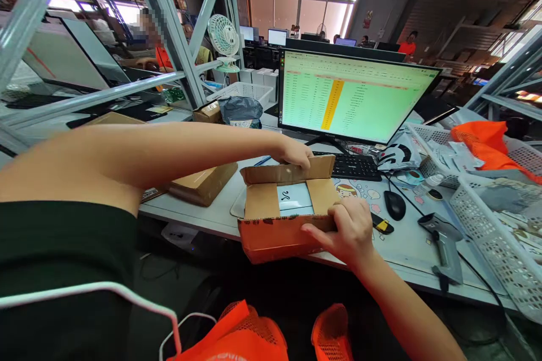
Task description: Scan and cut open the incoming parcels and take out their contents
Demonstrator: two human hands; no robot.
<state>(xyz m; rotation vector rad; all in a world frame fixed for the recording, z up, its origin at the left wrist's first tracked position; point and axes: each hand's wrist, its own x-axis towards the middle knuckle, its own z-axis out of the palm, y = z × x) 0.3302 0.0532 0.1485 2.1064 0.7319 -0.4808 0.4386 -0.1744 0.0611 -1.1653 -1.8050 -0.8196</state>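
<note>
An opened cardboard box (275,240) sits at the front edge of the desk, tipped slightly toward me, with its flaps raised or folded in. Inside lies a pale blue-white item (295,198) with black marks; the side flaps cover part of it. My left hand (296,153) reaches across from the left and grips the far flap, some of its fingers hidden behind the cardboard. My right hand (350,228) is closed on the near right corner, thumb along the front flap and fingers over the top edge.
Behind the box stand a monitor (355,96) and a keyboard (355,167). To the right are a mouse (394,205), a barcode scanner (444,245) and white baskets (493,237). A closed carton (203,183) lies left, under my forearm. Metal frame bars (165,28) rise at left.
</note>
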